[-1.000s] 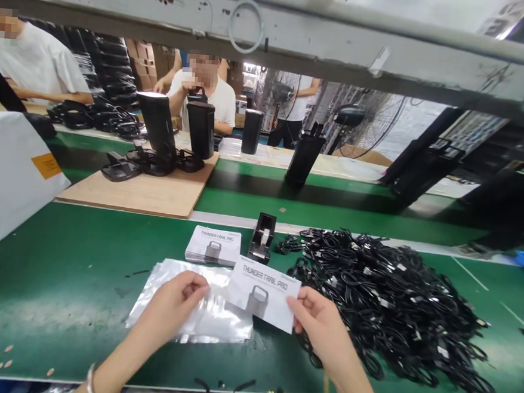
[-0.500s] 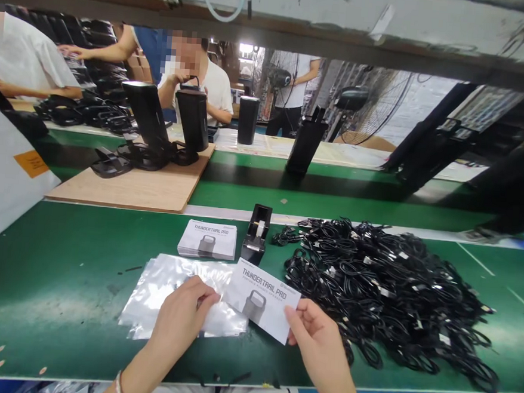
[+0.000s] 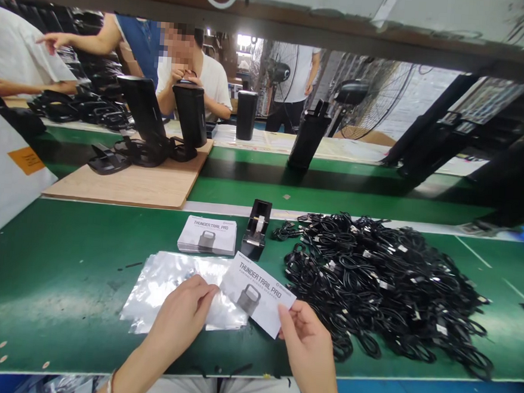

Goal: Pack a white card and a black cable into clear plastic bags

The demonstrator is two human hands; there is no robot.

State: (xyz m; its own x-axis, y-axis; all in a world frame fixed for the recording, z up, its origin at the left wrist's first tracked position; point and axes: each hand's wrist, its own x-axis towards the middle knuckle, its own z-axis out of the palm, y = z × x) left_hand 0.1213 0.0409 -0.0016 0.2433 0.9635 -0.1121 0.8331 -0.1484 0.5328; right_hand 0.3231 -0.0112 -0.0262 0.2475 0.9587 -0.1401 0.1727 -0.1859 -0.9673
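Tilted further now, the white rectangular paper booklet [image 3: 257, 293] is clamped at one end by the right hand [image 3: 305, 331], leaving the other free; the left hand [image 3: 183, 311], fingertips together over clear flat plastic bags [image 3: 148, 290], perhaps pinches one; I cannot tell.

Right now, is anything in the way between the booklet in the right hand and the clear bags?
Nothing visible separates them: the booklet, held by the right hand, overlaps the clear bags' right side in this view. The left hand is over the bags, just left of the booklet.
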